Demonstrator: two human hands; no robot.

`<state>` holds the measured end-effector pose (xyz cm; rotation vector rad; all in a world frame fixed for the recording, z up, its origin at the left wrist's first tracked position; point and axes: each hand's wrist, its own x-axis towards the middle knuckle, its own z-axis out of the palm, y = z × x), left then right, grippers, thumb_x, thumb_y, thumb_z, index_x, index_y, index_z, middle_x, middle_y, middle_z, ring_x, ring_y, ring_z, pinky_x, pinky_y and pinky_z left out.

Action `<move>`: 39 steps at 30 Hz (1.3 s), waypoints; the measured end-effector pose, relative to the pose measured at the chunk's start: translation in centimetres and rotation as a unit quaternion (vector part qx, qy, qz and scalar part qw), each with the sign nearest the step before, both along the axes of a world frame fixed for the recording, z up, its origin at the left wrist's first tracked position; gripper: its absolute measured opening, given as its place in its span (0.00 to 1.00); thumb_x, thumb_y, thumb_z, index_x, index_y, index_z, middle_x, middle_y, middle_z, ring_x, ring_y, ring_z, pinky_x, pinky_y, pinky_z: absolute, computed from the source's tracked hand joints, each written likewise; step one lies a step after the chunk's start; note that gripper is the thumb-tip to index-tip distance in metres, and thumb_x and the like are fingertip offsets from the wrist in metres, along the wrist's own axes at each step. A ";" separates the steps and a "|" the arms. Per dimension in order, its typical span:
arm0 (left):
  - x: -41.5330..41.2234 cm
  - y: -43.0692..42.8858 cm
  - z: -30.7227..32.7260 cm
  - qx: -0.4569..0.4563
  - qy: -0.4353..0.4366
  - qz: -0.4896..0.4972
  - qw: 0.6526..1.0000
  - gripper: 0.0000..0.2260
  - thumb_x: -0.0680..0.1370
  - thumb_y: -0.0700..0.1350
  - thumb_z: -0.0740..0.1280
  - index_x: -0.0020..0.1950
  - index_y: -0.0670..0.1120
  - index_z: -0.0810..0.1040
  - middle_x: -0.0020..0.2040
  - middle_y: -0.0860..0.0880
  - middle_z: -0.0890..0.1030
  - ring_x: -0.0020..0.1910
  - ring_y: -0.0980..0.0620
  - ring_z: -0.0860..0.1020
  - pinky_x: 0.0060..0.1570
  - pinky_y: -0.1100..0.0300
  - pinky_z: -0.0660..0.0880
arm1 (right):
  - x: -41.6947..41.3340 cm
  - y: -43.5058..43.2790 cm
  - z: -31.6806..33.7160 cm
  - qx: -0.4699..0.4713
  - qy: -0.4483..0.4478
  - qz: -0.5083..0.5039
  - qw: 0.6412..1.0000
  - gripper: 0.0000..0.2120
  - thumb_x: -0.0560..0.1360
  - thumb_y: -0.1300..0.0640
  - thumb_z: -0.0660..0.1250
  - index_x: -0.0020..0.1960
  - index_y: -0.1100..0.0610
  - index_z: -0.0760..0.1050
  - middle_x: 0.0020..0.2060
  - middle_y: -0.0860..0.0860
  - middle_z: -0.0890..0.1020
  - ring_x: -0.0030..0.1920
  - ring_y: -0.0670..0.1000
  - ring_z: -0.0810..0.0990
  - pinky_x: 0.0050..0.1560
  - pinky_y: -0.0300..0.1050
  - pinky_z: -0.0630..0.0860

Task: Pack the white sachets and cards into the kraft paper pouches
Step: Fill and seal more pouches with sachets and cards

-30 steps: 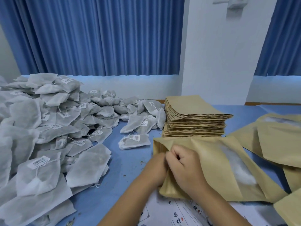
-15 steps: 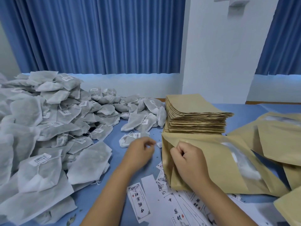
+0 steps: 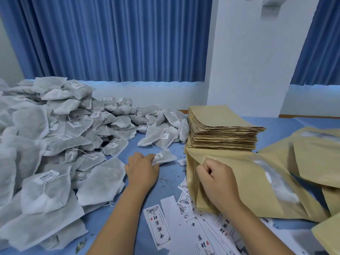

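A: Where are our hands?
B: Our left hand (image 3: 141, 168) has its fingers curled round one white sachet (image 3: 165, 157), low over the blue table (image 3: 171, 183), just left of the held pouch (image 3: 239, 173). Our right hand (image 3: 217, 179) is closed, pinching the paper at that pouch's left edge.
A: What does the pouch contain?
B: Its clear window shows white material inside. We cannot tell how many sachets.
A: Where are the supplies?
B: The sachet heap (image 3: 46, 144) lies at left. The stack of flat pouches (image 3: 220, 133) stands directly behind the held pouch. The printed cards (image 3: 159, 227) lie loose nearest us, some under the pouch. Further pouches (image 3: 316, 159) lie at right, one showing white through its window.
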<state>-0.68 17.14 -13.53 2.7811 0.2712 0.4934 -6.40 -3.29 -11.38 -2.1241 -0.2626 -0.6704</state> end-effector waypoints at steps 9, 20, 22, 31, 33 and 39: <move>-4.4 -3.6 3.7 -0.274 -0.094 -0.300 0.909 0.04 0.76 0.49 0.69 0.42 0.58 0.77 0.36 0.59 0.78 0.35 0.62 0.73 0.36 0.68 0.69 | 0.4 -0.9 0.6 0.050 -0.023 -0.023 0.998 0.21 0.72 0.64 0.65 0.28 0.54 0.57 0.23 0.47 0.63 0.27 0.46 0.60 0.30 0.47 0.59; -5.0 -9.4 2.6 -0.193 0.052 -0.358 0.912 0.17 0.80 0.33 0.55 0.35 0.50 0.63 0.36 0.55 0.67 0.38 0.62 0.67 0.36 0.75 0.64 | -1.5 1.7 1.2 0.097 -0.054 0.103 0.988 0.16 0.68 0.61 0.61 0.28 0.50 0.57 0.23 0.45 0.62 0.28 0.43 0.60 0.29 0.43 0.58; -5.0 -8.9 3.0 -0.221 0.091 -0.390 0.889 0.16 0.79 0.33 0.56 0.37 0.51 0.68 0.37 0.56 0.71 0.35 0.70 0.70 0.35 0.78 0.66 | -1.4 1.7 1.2 0.074 -0.062 0.074 0.993 0.16 0.68 0.61 0.62 0.28 0.52 0.57 0.23 0.46 0.62 0.28 0.45 0.60 0.29 0.47 0.59; -3.9 -4.0 2.3 -0.199 0.131 -0.319 0.917 0.08 0.70 0.46 0.74 0.47 0.56 0.80 0.43 0.57 0.79 0.37 0.62 0.74 0.46 0.62 0.75 | 0.2 -1.9 1.1 -0.003 -0.025 -0.073 0.997 0.19 0.70 0.61 0.65 0.28 0.55 0.57 0.23 0.48 0.62 0.28 0.50 0.61 0.29 0.47 0.59; -3.8 -3.9 1.6 -0.153 0.178 -0.301 0.924 0.18 0.66 0.59 0.76 0.52 0.56 0.79 0.47 0.58 0.77 0.40 0.63 0.73 0.46 0.62 0.74 | 0.2 -1.9 1.0 -0.012 -0.017 -0.077 0.997 0.19 0.70 0.61 0.65 0.28 0.55 0.57 0.23 0.48 0.61 0.28 0.50 0.60 0.29 0.46 0.58; -3.3 -5.9 0.4 -0.057 0.125 -0.277 0.951 0.23 0.70 0.62 0.72 0.58 0.51 0.76 0.43 0.56 0.71 0.40 0.57 0.70 0.38 0.62 0.66 | 0.0 -1.7 0.9 -0.039 -0.002 -0.078 0.996 0.19 0.70 0.60 0.65 0.28 0.55 0.57 0.23 0.49 0.60 0.28 0.50 0.59 0.29 0.47 0.56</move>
